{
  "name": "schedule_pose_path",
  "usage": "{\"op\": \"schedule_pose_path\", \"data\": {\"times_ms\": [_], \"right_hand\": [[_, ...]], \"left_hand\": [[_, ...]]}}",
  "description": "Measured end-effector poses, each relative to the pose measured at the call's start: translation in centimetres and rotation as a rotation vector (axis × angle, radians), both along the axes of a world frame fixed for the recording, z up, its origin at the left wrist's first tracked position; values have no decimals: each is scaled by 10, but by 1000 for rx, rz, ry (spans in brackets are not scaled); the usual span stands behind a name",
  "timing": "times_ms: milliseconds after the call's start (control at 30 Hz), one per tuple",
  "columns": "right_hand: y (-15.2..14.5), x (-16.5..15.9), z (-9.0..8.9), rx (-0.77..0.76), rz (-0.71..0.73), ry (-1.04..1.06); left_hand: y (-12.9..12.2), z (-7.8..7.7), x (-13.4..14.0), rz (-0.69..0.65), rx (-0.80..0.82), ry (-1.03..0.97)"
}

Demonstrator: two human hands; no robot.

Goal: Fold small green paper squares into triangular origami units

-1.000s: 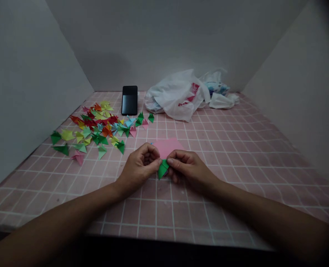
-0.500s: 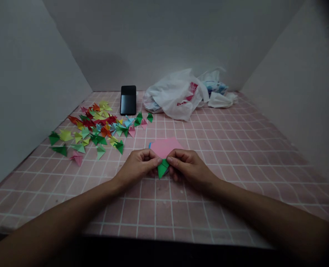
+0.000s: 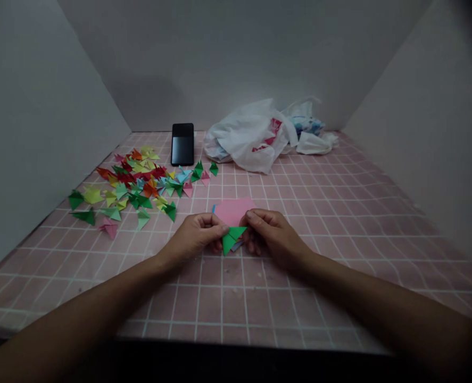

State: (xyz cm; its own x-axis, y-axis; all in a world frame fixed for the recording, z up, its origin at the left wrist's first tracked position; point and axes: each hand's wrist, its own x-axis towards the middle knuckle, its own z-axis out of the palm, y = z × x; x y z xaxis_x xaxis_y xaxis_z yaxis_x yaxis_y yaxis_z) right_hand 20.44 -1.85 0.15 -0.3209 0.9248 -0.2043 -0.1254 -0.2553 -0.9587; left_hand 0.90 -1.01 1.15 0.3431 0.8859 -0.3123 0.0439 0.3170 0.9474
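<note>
A folded piece of green paper, pointed at the bottom, is pinched at its left side between the thumb and fingers of my left hand. Its right corner shows in full beside my right hand. The right thumb sits above that corner, with its fingers curled behind; whether they touch the paper or hold anything I cannot tell. Under and beyond the hands lies a sheet of pink paper, with a bit of blue paper peeking out at its left edge.
Several small folded paper pieces in many colours are spread at the left. Behind them a black phone lies on the pink checked tablecloth. A white plastic bag with red print rests by the back wall, beside crumpled wrappings.
My right thumb has come off the green paper, moving right and up. More of the paper now shows, its right corner uncovered. The left hand has shifted slightly left with it.
</note>
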Motion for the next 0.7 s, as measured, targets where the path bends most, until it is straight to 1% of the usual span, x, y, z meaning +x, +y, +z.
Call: {"op": "schedule_pose_path", "data": {"times_ms": [133, 233, 300, 367, 533, 600, 700], "right_hand": [[-2, -1, 1, 73, 96, -83], [-4, -1, 0, 64, 166, -131], [-5, -1, 0, 48, 187, -107], [-4, -1, -1, 38, 165, -45], [0, 2, 1, 47, 45, 131], [1, 3, 2, 88, 41, 149], [0, 3, 3, 126, 47, 97]], "left_hand": [[-3, 3, 2, -25, 12, 37], [-4, 4, 3, -54, 32, 62], [-4, 4, 3, -58, 15, 52], [-3, 3, 3, -50, -33, 6], [1, -1, 1, -3, -158, -155], [1, -2, 0, 2, -171, -181], [1, -3, 0, 2, -167, -202]]}}
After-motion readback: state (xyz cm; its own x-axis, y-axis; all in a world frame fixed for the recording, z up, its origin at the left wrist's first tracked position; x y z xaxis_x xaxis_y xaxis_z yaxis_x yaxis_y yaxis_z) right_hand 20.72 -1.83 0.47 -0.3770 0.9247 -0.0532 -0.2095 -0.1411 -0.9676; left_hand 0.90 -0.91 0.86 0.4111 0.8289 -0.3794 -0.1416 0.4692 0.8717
